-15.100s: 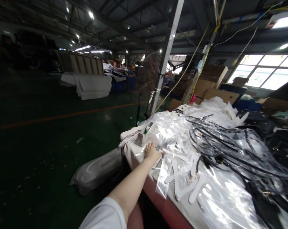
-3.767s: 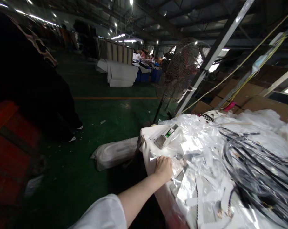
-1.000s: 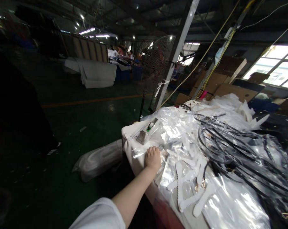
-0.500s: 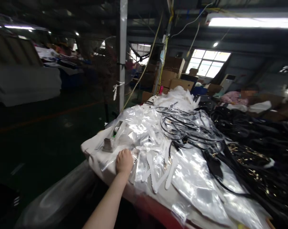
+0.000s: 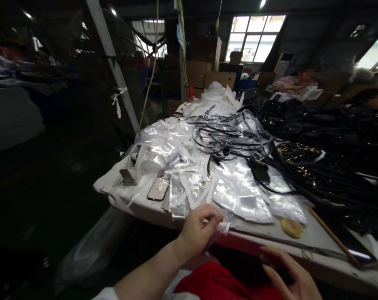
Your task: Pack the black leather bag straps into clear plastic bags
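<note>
My left hand (image 5: 200,230) is at the table's front edge, its thumb and fingers pinched on a clear plastic bag (image 5: 222,227). Part of the bag hangs down in front of my red clothing. To the right and lower down, my right hand (image 5: 290,273) is held with thumb and fingers apart, a dark area beside its fingertips. I see nothing in its grasp. Just beyond my left hand lie white toothed strips (image 5: 193,196) on clear bags. Left of them a phone (image 5: 159,186) lies on the table.
Coiled black straps (image 5: 229,135) lie across the table's middle, with black goods (image 5: 326,125) heaped at right. A yellow tape roll (image 5: 291,228) and a dark tablet-like device (image 5: 341,237) lie near the front edge. A slanted post (image 5: 113,62) rises at left. Another person (image 5: 289,85) sits beyond the heap.
My left hand has left the spot where the phone now shows, moved right and nearer to me, and now pinches a bag. My right hand has come into view. The camera has turned downward.
</note>
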`<state>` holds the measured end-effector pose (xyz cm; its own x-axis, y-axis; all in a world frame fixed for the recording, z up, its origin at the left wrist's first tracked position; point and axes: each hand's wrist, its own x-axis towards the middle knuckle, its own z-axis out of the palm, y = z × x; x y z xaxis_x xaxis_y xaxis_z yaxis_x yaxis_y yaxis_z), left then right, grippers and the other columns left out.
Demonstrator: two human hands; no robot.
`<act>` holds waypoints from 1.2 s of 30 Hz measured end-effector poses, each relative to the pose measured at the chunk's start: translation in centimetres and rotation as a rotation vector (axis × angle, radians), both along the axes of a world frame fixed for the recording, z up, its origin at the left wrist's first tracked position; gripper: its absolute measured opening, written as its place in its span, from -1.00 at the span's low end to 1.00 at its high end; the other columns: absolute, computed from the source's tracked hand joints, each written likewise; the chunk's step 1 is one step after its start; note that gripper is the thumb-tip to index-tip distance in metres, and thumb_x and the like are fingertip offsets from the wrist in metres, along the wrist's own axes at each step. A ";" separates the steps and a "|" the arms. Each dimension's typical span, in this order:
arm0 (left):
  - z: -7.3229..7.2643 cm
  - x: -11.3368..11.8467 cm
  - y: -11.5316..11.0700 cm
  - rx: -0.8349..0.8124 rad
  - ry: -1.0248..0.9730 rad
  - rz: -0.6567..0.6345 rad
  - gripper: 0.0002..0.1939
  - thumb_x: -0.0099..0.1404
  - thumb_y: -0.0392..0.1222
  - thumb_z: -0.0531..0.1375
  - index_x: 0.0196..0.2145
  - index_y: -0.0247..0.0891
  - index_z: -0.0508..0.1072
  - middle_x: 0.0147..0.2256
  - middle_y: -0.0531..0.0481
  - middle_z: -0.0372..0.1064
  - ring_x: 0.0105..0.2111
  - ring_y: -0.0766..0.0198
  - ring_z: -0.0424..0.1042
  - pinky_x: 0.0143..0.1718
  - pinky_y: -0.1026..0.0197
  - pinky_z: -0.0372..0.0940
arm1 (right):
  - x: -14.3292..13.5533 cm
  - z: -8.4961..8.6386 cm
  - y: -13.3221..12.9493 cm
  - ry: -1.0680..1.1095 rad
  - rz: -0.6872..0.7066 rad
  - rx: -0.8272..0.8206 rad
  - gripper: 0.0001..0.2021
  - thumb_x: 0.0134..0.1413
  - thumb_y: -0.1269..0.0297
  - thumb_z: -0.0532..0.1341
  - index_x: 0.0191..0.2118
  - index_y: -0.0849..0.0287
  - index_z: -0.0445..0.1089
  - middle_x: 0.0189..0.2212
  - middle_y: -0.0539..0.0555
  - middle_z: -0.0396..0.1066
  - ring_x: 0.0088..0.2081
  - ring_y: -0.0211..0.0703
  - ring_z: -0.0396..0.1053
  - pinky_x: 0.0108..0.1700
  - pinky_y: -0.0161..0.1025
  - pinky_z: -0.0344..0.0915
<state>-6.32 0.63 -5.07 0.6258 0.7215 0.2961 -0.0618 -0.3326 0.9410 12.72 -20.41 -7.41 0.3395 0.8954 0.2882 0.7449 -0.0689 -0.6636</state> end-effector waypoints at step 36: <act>-4.2 4.3 -1.7 0.002 0.265 -0.725 -0.77 0.30 -0.15 0.22 -0.45 -0.31 0.56 -0.46 0.02 0.45 -0.45 0.37 0.38 -0.39 0.39 0.20 | -0.1 5.0 4.5 0.005 0.243 -0.347 -0.86 0.17 0.34 0.22 -0.43 0.10 0.33 -0.02 0.12 0.45 -0.01 -0.03 0.42 0.01 -0.14 0.35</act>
<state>-2.03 -1.04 -9.23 0.9921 0.1032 0.0710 -0.0374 -0.2967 0.9542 12.61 -15.95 -2.39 0.1071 0.9932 -0.0455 0.7638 -0.1114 -0.6358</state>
